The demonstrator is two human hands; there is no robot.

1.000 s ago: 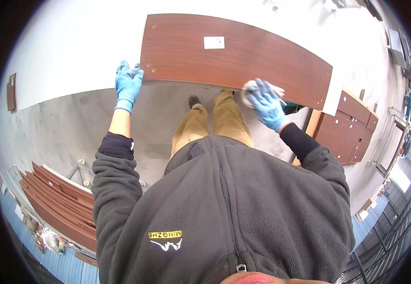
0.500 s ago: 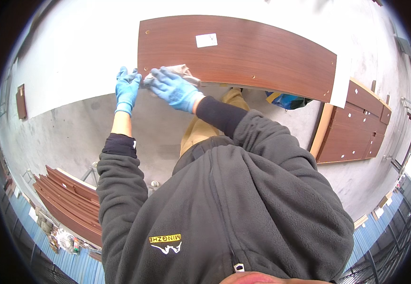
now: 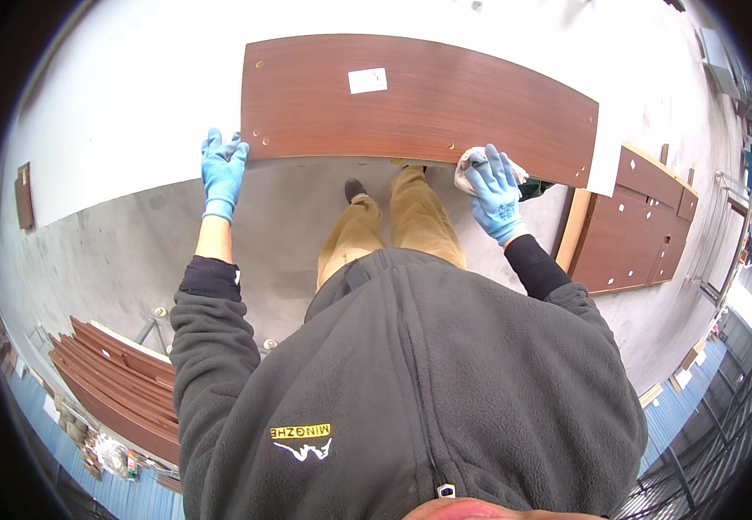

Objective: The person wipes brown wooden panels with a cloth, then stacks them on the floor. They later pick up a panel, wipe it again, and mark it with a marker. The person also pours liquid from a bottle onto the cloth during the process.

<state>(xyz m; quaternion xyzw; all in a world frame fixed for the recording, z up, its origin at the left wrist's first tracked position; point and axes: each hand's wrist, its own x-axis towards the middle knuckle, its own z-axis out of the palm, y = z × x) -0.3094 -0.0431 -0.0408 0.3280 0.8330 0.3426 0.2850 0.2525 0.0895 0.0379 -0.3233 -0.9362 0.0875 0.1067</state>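
A long reddish-brown wood-grain panel (image 3: pixel 428 95) lies across the white work surface (image 3: pixel 133 104), with a white label (image 3: pixel 367 81) and small round holes near its ends and front edge. Against its near left corner rests my left hand (image 3: pixel 222 176) in a blue glove, fingers stretched forward, not closed around anything visible. My right hand (image 3: pixel 495 192), gloved alike, presses a crumpled whitish cloth (image 3: pixel 466 169) at the panel's near edge, right of the middle. Its fingers lie over the cloth, which is partly hidden beneath them.
More brown panels (image 3: pixel 632 225) lie stacked at the right. Long brown boards (image 3: pixel 116 381) are piled at the lower left, beside a metal stand (image 3: pixel 152 322). A small brown piece (image 3: pixel 24 198) sits at far left. My legs (image 3: pixel 424 212) stand below the panel's front edge.
My right hand has moved with the cloth from the panel's left end rightward along the near edge. My left hand stays by the left corner. The view has shifted slightly.
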